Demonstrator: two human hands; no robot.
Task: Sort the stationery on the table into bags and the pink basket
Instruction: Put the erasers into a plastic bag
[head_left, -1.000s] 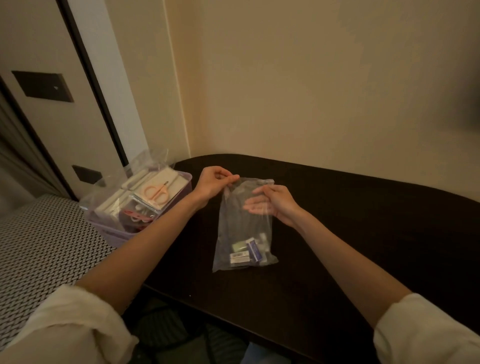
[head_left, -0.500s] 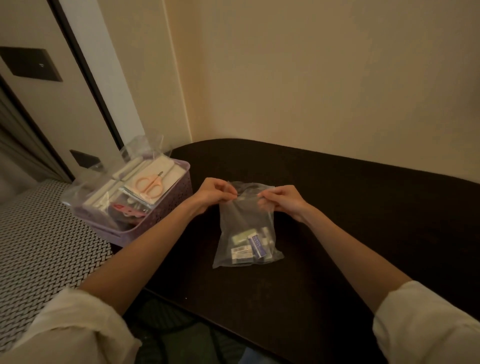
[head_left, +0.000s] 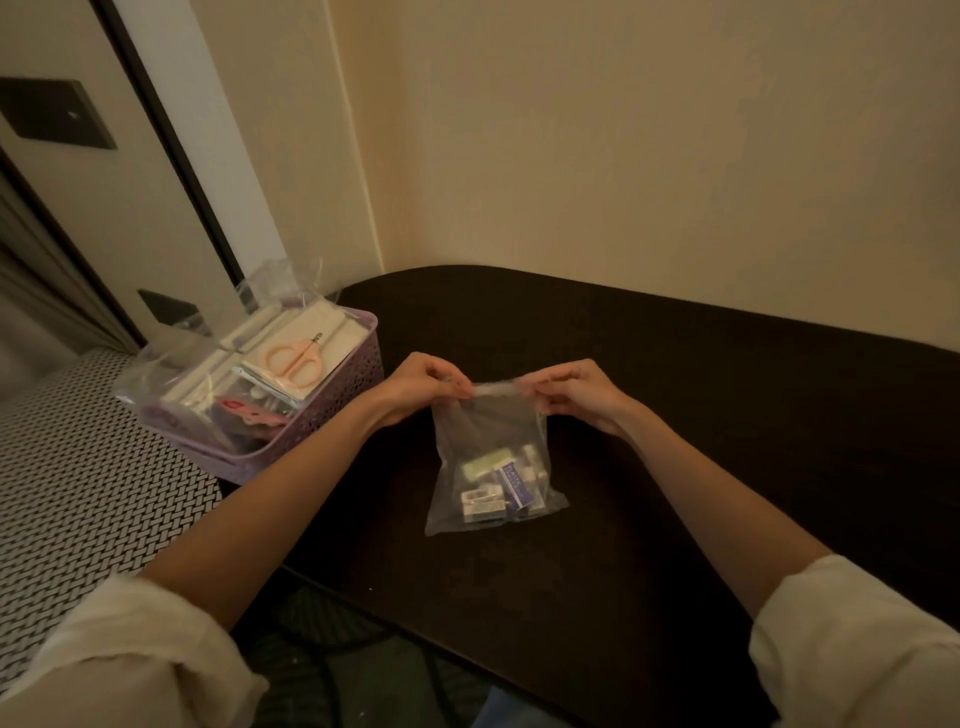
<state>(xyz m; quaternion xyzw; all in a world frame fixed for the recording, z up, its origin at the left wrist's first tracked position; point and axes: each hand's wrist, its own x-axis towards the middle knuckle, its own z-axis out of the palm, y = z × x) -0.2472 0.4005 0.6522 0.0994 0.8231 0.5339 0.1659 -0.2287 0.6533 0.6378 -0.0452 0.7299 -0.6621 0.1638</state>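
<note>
A clear plastic zip bag (head_left: 488, 436) stands on the dark table (head_left: 701, 415), with several small erasers and boxes (head_left: 498, 486) at its bottom. My left hand (head_left: 423, 387) pinches the left end of the bag's top strip. My right hand (head_left: 571, 392) pinches the right end, so the strip is stretched between them. The pink basket (head_left: 337, 400) sits at the table's left edge, filled with clear bags of stationery, with peach scissors (head_left: 293, 358) lying on top.
A patterned black-and-white surface (head_left: 78, 493) lies left of the table, below the basket. The wall runs close behind the table. The table's near edge curves across the bottom of the view.
My right hand left the flat of the bag and took hold of its top edge. Both hands now grip the strip, and the bag has been drawn upright and a little nearer.
</note>
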